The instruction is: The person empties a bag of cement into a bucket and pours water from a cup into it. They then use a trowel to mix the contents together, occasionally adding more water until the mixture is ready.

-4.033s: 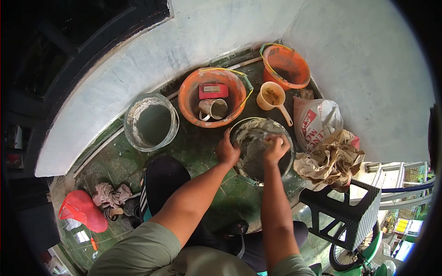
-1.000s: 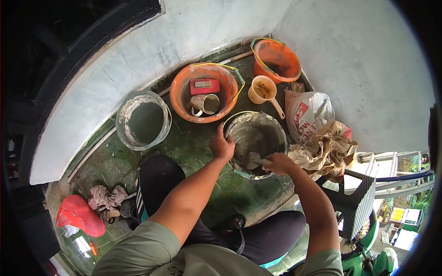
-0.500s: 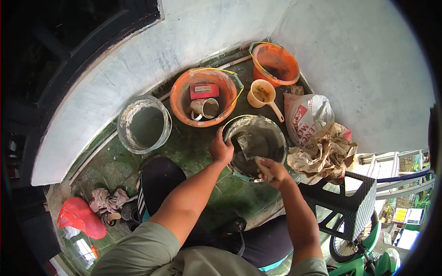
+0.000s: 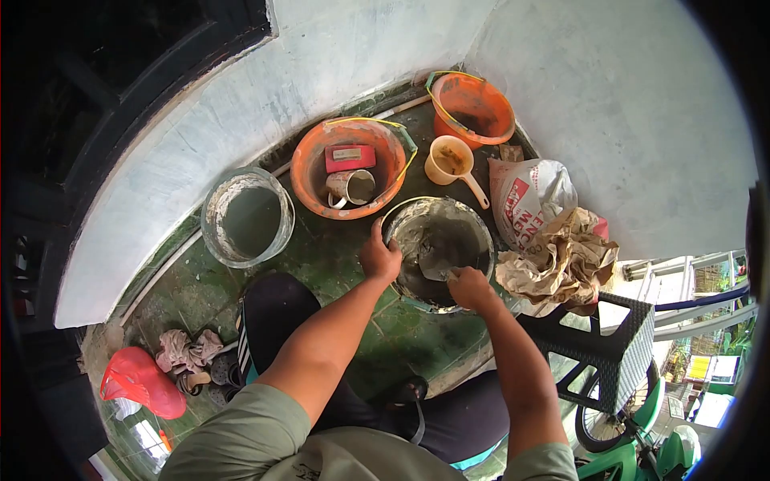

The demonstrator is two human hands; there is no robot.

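Note:
A bucket (image 4: 484,228) of wet grey cement mix (image 4: 457,239) stands on the floor in front of me. My left hand (image 4: 380,255) is closed on its left rim. My right hand (image 4: 473,288) is wrapped round the handle of a trowel (image 4: 437,272) at the bucket's near right side. The trowel's blade lies partly sunk in the mix, and my fingers hide the handle. Behind the bucket sits an orange ladle-like dipper (image 4: 449,160) with its handle pointing towards me.
An orange bucket (image 4: 303,180) holds a red box (image 4: 350,158) and a mug (image 4: 350,188). Left of it is a tub of cloudy water (image 4: 210,232). Another orange bucket (image 4: 499,120), a printed sack (image 4: 513,192), crumpled brown paper (image 4: 561,260) and a black stool (image 4: 622,353) stand right.
My right hand has turned and the trowel blade has gone lower into the mix, so less of it and its handle shows. My left hand keeps its hold on the rim.

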